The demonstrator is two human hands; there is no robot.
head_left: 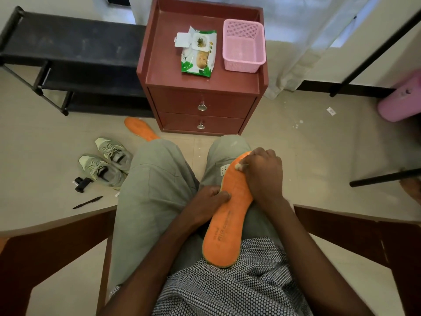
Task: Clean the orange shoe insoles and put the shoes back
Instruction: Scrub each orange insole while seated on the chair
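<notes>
Orange foam is under treatment: one insole point(230, 215) is laid lengthwise along the person's right thigh, printed face up, heel end near the body and toe end toward the knee. It is steadied at its left edge by the left hand point(209, 199), whose fingers are curled over the edge and pressed onto the orange face. At the toe end the right hand point(264, 172) is closed over a small pale wad, judged to be a wipe point(239, 166), which is pressed against the insole. The step in hand is therefore judged to be the wiping of this insole, with work concentrated at the toe.

A second insole point(140, 128) lies on the floor, just left of the red bedside table point(159, 71); whether it has been cleaned cannot be told. The pair of grey-green shoes point(106, 161) stands on the floor to the left of the chair, near the black shoe rack point(68, 53). On the table, an opened wipes packet point(198, 53) and a pink basket point(243, 49) are placed side by side.

For the next move, firm strokes down toward the heel are called for, with the left-hand hold shifted so that covered areas are exposed. Afterwards, both insoles must be refitted and the shoes returned, presumably to the rack.
</notes>
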